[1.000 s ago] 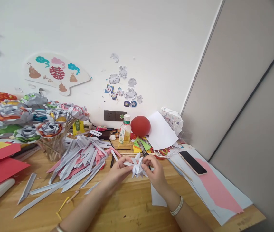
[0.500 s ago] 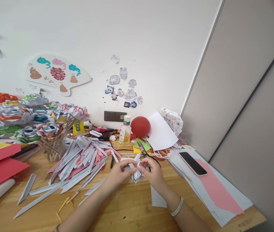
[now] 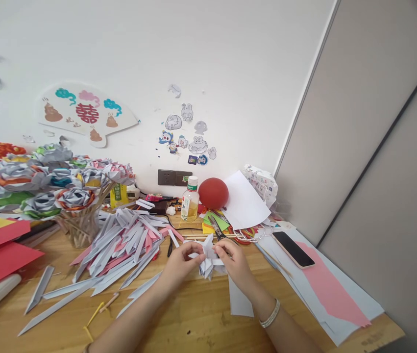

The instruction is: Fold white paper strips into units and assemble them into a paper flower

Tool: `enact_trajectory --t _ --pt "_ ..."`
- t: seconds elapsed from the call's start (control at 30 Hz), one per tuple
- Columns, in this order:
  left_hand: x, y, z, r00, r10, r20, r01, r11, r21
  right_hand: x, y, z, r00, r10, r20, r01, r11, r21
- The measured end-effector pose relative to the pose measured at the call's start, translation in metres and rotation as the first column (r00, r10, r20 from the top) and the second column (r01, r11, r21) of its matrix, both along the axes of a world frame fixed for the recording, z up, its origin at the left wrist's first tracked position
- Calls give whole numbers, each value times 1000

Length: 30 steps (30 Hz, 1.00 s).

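Between my hands is a white folded-paper piece (image 3: pixel 207 267) with several pointed flaps sticking out. My left hand (image 3: pixel 183 260) pinches it from the left, thumb and fingers closed on the paper. From the right, my right hand (image 3: pixel 232 260) has thumb and forefinger pinched at the edge of one flap. Just behind the piece lie black-handled scissors (image 3: pixel 217 226), partly hidden by my right hand. A white paper sheet (image 3: pixel 240 298) lies on the table below my right wrist.
A large heap of folded white and pink paper strips (image 3: pixel 123 245) covers the table at left. Behind it, paper flowers (image 3: pixel 78 198) stand in a clear cup (image 3: pixel 79 228). A bottle (image 3: pixel 189 201) and a red balloon (image 3: pixel 213 193) stand at the back. A phone (image 3: pixel 293 249) lies on paper at right.
My hands have moved slightly apart, and the white paper's flaps show more openly between them. My right hand has shifted a little to the right.
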State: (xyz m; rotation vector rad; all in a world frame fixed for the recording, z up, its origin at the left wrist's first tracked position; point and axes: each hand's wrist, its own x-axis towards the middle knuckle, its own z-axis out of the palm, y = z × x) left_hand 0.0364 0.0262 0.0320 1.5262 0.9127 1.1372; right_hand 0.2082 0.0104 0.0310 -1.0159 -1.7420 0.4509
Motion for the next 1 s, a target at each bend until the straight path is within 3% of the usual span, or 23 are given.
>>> enact_trajectory --t 0.13,0.37,0.5,0.7,1.0 --pt "-2 -1 2 985 100 139 -86 990 -109 5 2 0 999 -30 -27 29 999 -34" --pt "-3 -1 4 936 187 300 -86 944 -319 5 5 -1 997 -62 -41 60 997 -50" --pt "-3 -1 4 898 205 391 -49 927 -373 3 8 -5 995 -97 -28 94 991 -94" --pt "0 0 -4 899 138 415 61 900 -432 2 11 -12 989 -101 -109 85 986 -142" --pt "0 7 -19 936 -102 337 221 915 -338 5 17 -16 978 -109 -179 81 984 -156"
